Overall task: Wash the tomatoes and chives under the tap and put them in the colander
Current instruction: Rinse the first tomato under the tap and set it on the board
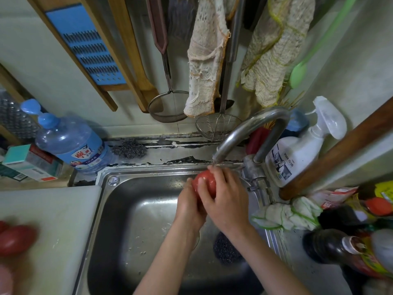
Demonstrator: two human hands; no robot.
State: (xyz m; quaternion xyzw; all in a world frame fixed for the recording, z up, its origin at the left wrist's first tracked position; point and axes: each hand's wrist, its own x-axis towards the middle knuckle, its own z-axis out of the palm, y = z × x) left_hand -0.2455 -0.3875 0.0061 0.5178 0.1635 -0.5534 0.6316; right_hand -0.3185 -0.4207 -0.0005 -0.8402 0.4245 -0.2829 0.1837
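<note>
Clasping the tomato (205, 181) beneath the tap (244, 133), left hand (189, 207) and right hand (226, 200) curl fingers (221, 177) near the sink rim (148, 170).

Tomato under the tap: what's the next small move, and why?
Probably turn the tomato in both hands so its covered sides meet the stream. The left hand cups it from below and the right hand wraps its top, just under the tap spout.

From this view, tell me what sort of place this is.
Most likely a home kitchen: a steel sink with a tap, a wire skimmer and a dishcloth hanging behind it, and the left hand and right hand holding a tomato under the spout.
</note>
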